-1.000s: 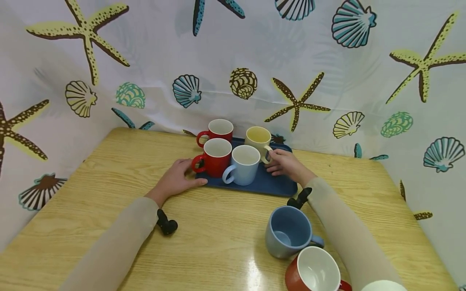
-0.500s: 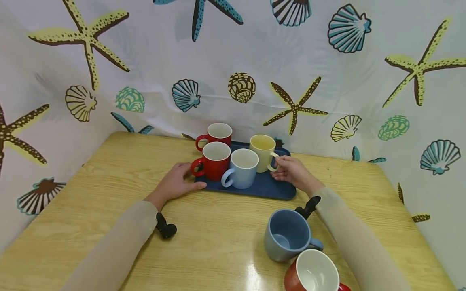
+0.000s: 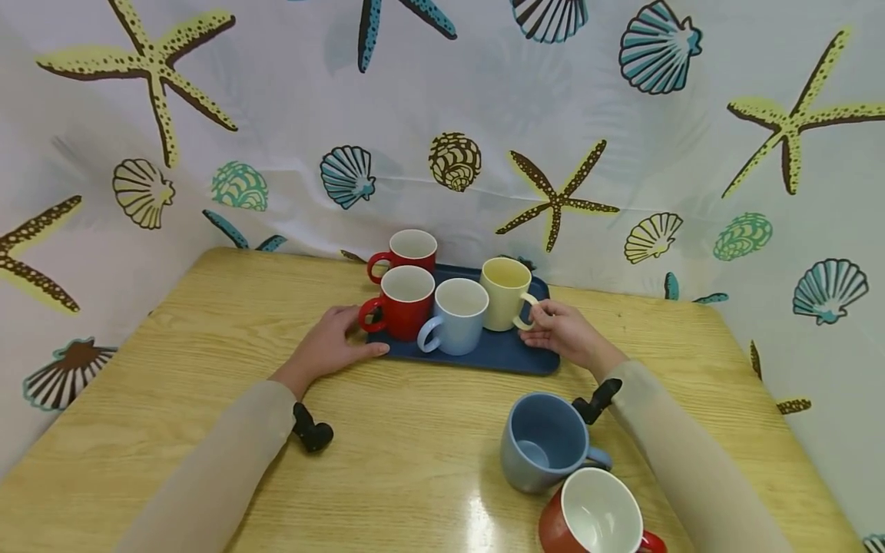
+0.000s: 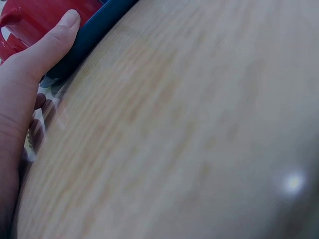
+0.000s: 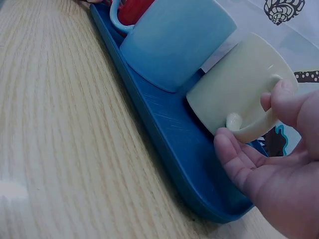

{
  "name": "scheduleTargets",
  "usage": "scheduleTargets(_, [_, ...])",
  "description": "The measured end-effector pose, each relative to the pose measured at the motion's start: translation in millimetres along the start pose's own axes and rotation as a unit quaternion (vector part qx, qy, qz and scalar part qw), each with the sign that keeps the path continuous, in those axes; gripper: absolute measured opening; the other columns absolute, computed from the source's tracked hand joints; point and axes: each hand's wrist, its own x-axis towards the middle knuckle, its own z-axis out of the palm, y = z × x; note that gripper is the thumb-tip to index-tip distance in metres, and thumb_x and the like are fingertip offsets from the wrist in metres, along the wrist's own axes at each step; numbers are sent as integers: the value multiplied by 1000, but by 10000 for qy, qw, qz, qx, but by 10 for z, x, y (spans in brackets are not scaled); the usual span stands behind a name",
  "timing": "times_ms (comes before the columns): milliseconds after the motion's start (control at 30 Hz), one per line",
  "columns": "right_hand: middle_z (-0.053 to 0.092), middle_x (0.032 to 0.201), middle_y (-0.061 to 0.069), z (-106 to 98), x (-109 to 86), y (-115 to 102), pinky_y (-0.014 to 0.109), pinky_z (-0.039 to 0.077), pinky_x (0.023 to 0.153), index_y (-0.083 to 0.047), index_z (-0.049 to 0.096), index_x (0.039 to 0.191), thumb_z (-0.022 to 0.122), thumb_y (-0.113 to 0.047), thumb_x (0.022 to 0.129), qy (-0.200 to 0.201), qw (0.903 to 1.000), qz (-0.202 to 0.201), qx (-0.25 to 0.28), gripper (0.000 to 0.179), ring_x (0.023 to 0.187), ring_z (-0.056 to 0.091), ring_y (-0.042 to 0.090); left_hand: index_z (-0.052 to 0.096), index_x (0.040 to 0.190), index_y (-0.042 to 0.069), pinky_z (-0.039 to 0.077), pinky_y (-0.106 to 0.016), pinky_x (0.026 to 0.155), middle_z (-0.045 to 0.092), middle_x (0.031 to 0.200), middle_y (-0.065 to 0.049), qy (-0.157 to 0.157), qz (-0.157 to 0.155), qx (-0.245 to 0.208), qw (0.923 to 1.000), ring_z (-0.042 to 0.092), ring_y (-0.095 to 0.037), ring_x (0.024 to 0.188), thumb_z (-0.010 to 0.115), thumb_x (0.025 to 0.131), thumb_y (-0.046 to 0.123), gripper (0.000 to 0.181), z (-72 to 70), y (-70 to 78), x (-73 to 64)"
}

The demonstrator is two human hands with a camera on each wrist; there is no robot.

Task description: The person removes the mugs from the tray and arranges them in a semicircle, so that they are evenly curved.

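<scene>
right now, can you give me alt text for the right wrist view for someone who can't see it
A right hand pinches the handle of a pale yellow mug standing on a dark blue tray on a wooden table. A light blue mug stands beside it on the tray, with part of a red mug behind, and a seashell-print curtain beyond.

A: What surrounds the scene?
B: A white curtain printed with starfish and seashells, hung on three sides.
A: And below?
B: A light wooden table, glossy with reflected light.
</scene>
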Motion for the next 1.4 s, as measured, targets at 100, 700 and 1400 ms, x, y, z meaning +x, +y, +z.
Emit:
scheduleTargets(100, [49, 79, 12, -15, -39, 1, 35, 51, 80, -2, 48, 92, 42, -20, 100, -39, 10000, -51, 25, 20, 91, 62, 28, 49, 133, 18, 34, -58, 96, 52, 129, -7, -15, 14, 0, 10000, 32, -31, 127, 62, 66, 73, 87, -21, 18, -9])
scheduleTargets(700, [51, 105, 18, -125, -325, 15, 36, 50, 84, -3, 52, 89, 48, -17, 97, -391, 9987, -315, 7, 16, 101, 59, 30, 49, 134, 18, 34, -59, 96, 51, 130, -8, -62, -26, -75, 9999, 31, -32, 128, 63, 66, 73, 89, -51, 20, 4])
scheduleTargets(1400, [59, 102, 14, -185, -786, 91, 43, 46, 91, -1, 56, 101, 47, -18, 97, -1079, 9902, -573, -684, 19, 101, 61, 30, 48, 134, 17, 33, -59, 97, 51, 130, -9, -57, 23, -93, 9999, 31, -33, 128, 63, 67, 73, 89, -25, 45, -16])
